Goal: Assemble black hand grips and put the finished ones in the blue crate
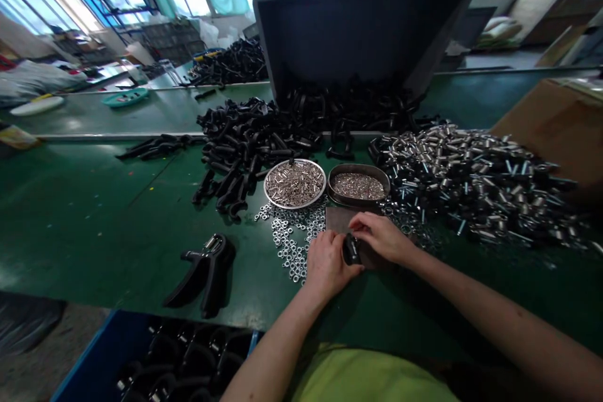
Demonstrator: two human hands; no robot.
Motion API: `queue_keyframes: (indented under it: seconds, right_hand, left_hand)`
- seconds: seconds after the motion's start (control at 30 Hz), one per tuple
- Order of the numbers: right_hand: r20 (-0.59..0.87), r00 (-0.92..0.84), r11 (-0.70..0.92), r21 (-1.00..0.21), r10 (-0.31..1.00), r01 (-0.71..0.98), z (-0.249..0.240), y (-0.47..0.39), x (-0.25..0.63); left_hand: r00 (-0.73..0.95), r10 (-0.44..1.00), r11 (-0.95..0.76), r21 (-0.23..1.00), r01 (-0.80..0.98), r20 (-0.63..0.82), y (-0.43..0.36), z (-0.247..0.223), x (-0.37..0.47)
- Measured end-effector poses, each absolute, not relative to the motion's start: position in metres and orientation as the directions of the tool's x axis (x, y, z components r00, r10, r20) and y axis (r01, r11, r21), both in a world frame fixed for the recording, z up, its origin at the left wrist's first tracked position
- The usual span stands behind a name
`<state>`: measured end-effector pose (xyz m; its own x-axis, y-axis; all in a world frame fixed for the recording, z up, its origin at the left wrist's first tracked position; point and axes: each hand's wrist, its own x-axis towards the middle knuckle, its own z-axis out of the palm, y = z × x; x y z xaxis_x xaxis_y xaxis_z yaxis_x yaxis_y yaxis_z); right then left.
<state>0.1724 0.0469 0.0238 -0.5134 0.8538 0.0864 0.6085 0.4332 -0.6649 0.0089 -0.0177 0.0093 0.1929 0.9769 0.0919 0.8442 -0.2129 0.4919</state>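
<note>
My left hand (pixel 328 262) is closed round a black plastic part (pixel 351 250), held over a flat metal plate (pixel 335 218). The fingers of my right hand (pixel 378 235) are pinched together at the top edge of that part; whatever they hold is too small or hidden to make out. Just beyond my hands are a round dish (pixel 294 184) of small metal pins and an oval tin (pixel 358 185) of tiny metal pieces. Loose metal nuts (pixel 291 245) lie scattered left of my left hand. Farther left rests an assembled black hand grip exerciser (pixel 203 273) with a metal spring.
Black plastic handles (pixel 245 138) are heaped at the back, below a large tipped grey bin (pixel 367 31). To the right lies a pile of metal-and-black parts (pixel 475 182) beside a cardboard box (pixel 556 132). A blue crate (pixel 94 358) with several black grips stands below the table's front edge.
</note>
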Motion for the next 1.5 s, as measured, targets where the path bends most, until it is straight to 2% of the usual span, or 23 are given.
queue_keyframes:
  seconds: [0.1, 0.27, 0.37, 0.47, 0.57, 0.67, 0.8, 0.93, 1.07, 1.2, 1.3, 1.37, 1.4, 1.43, 1.5]
  right_hand:
    - [0.130, -0.550, 0.514, -0.577, 0.825, 0.634, 0.022, 0.042, 0.166]
    - [0.235, -0.713, 0.747, -0.296, 0.660, 0.595, 0.012, 0.029, 0.161]
    - [0.334, -0.700, 0.774, -0.216, 0.631, 0.595, 0.002, 0.019, 0.165]
    - [0.359, -0.627, 0.722, -0.322, 0.692, 0.612, 0.006, 0.025, 0.173]
    - [0.281, -0.450, 0.531, -0.437, 0.847, 0.726, 0.024, 0.058, 0.181]
    - [0.184, -0.364, 0.407, -0.360, 0.913, 0.839, 0.037, 0.109, 0.183]
    - [0.061, -0.413, 0.411, -0.305, 0.909, 0.859, 0.033, 0.163, 0.174]
    - [-0.009, -0.397, 0.377, -0.293, 0.918, 0.879, 0.022, 0.179, 0.163]
    - [0.014, -0.342, 0.326, -0.345, 0.939, 0.880, 0.020, 0.178, 0.165]
    - [0.062, -0.278, 0.274, -0.478, 0.958, 0.835, 0.030, 0.170, 0.174]
    - [0.096, -0.248, 0.256, -0.587, 0.964, 0.768, 0.042, 0.149, 0.183]
    - [0.103, -0.231, 0.239, -0.675, 0.967, 0.698, 0.049, 0.125, 0.187]
    - [0.102, -0.218, 0.220, -0.742, 0.971, 0.633, 0.051, 0.111, 0.188]
    - [0.095, -0.203, 0.194, -0.813, 0.974, 0.550, 0.052, 0.097, 0.188]
    - [0.066, -0.183, 0.130, -0.921, 0.981, 0.367, 0.051, 0.067, 0.186]
  left_hand:
    - [0.196, 0.976, -0.216, 0.485, 0.847, 0.092, -0.017, 0.009, 0.009]
    - [0.199, 0.974, -0.226, 0.456, 0.861, 0.106, -0.017, 0.004, 0.010]
    - [0.193, 0.973, -0.231, 0.463, 0.856, 0.129, -0.019, 0.002, 0.010]
    - [0.200, 0.967, -0.254, 0.498, 0.829, 0.159, -0.021, 0.003, 0.009]
    - [0.238, 0.958, -0.285, 0.497, 0.820, 0.157, -0.022, 0.005, 0.008]
    - [0.276, 0.953, -0.303, 0.475, 0.826, 0.128, -0.022, 0.009, 0.008]
    - [0.303, 0.947, -0.319, 0.424, 0.848, 0.108, -0.021, 0.012, 0.008]
    - [0.329, 0.938, -0.344, 0.374, 0.861, 0.105, -0.022, 0.013, 0.008]
    - [0.339, 0.935, -0.353, 0.396, 0.848, 0.107, -0.021, 0.011, 0.006]
    - [0.318, 0.941, -0.328, 0.530, 0.782, 0.114, -0.016, 0.008, 0.007]
    - [0.148, 0.986, -0.156, 0.788, 0.596, 0.083, -0.012, 0.009, 0.007]
    - [0.006, 0.996, 0.086, 0.961, 0.263, -0.091, -0.009, 0.012, 0.005]
    - [-0.023, 0.973, 0.229, 0.972, 0.044, -0.229, -0.009, 0.014, 0.004]
    - [-0.010, 0.931, 0.359, 0.917, -0.175, -0.366, -0.008, 0.016, 0.002]
    - [0.101, 0.832, 0.514, 0.689, -0.511, -0.546, -0.009, 0.021, 0.000]
